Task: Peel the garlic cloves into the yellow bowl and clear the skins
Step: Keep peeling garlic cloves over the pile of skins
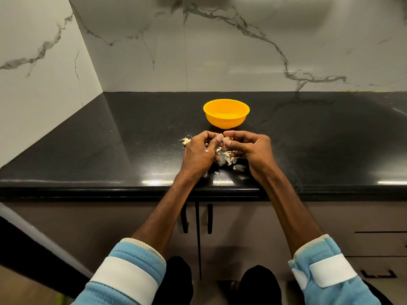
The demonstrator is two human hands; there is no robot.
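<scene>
A yellow bowl (pixel 226 119) stands on the black counter, just beyond my hands. My left hand (pixel 199 153) and my right hand (pixel 253 148) meet fingertip to fingertip above the counter and pinch a small pale garlic clove (pixel 225 140) between them. Loose garlic skins (pixel 229 159) lie scattered on the counter under and between my hands. A further garlic piece (pixel 185 140) lies just left of my left hand. The inside of the bowl is mostly hidden from this angle.
The black counter (pixel 110 150) runs into a corner of marble-patterned walls at the back and left. Its front edge (pixel 132 190) lies just under my wrists. Cabinet doors with black handles (pixel 209 219) are below.
</scene>
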